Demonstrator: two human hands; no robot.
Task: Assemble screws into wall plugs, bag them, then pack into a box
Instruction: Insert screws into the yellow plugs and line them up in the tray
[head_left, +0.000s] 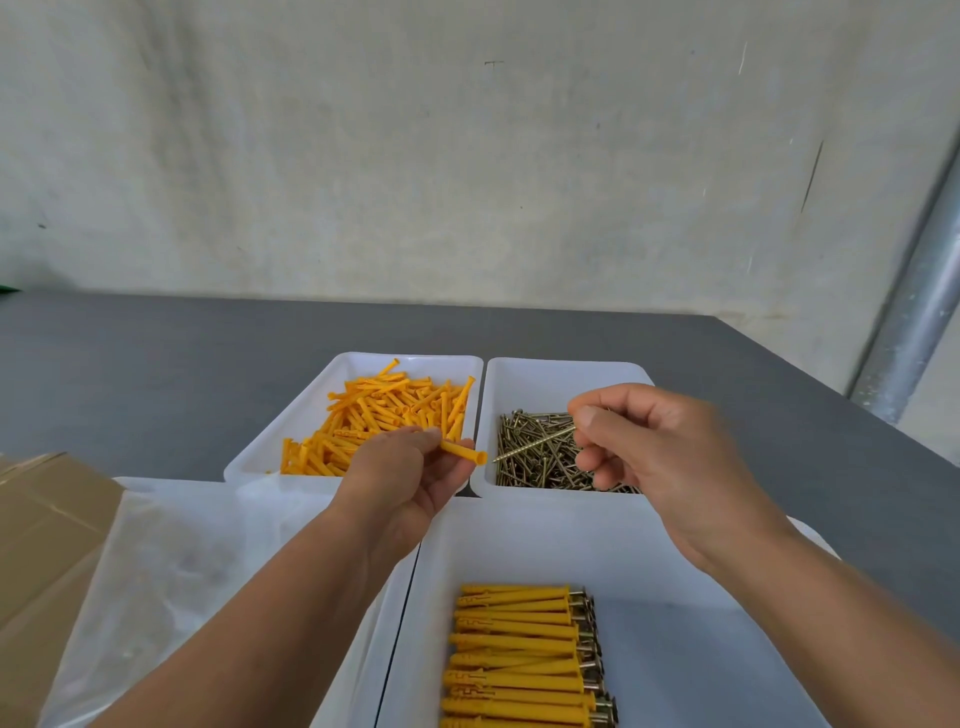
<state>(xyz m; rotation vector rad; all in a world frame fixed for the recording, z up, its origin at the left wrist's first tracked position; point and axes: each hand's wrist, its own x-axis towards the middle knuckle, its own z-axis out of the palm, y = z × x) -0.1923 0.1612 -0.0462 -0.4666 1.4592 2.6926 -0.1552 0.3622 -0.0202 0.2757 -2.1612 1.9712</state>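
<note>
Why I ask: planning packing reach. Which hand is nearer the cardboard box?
Left. The left hand, holding a wall plug, is right of the cardboard box; the right hand, holding a screw, is farther, over the screw tray.

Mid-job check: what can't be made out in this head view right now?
Head view: head of the screw, covered by fingers of the right hand.
Head view: stack of assembled plugs runs off the bottom edge; count unknown.
Head view: cardboard box cut by the left edge; open or closed unclear.
Head view: clear bags, partly under the left forearm, too faint to count.
</note>
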